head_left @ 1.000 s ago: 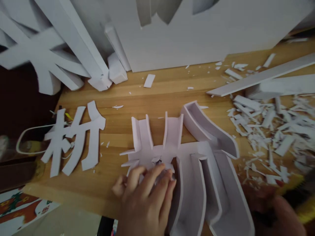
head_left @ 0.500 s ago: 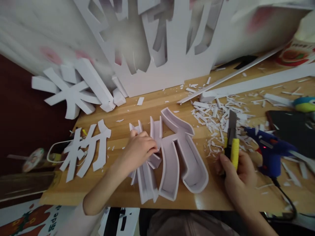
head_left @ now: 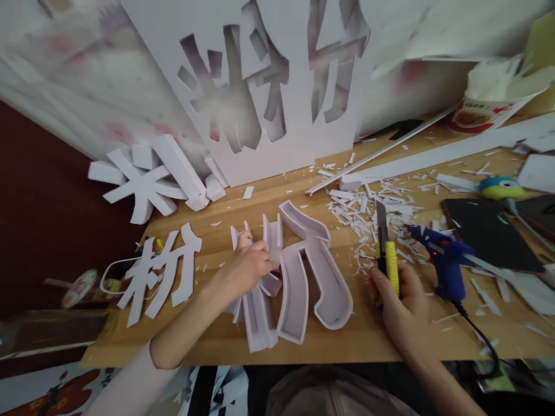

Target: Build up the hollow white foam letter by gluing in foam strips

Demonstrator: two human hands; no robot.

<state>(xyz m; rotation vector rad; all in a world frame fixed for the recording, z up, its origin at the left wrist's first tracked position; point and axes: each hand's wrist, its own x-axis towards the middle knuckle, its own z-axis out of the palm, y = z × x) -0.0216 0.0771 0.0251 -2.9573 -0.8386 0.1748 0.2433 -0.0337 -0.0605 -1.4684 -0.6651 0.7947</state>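
The walled white foam character (head_left: 333, 289) lies on the table (head_left: 208, 338) beneath the left hand (head_left: 251, 263), whose bent fingers reach its inner walls, nearly closed. The right hand (head_left: 401, 300) curls around a yellow-and-black utility knife (head_left: 391, 268), blade raised.

From where I sit, this reads as a small craft workspace on a wooden table (head_left: 355, 346) – white offcuts (head_left: 390, 196) lie scattered near a blue glue gun (head_left: 448, 260), a yellow knife (head_left: 392, 268) and a hollow white character (head_left: 336, 294). Behind them I see a white board (head_left: 286, 156) with character-shaped openings, against a pale backdrop (head_left: 437, 26) blotched with pink. A printed paper tub (head_left: 477, 115) at the back gives me a homely touch – but whether it's a home or a shop, I can't tell.
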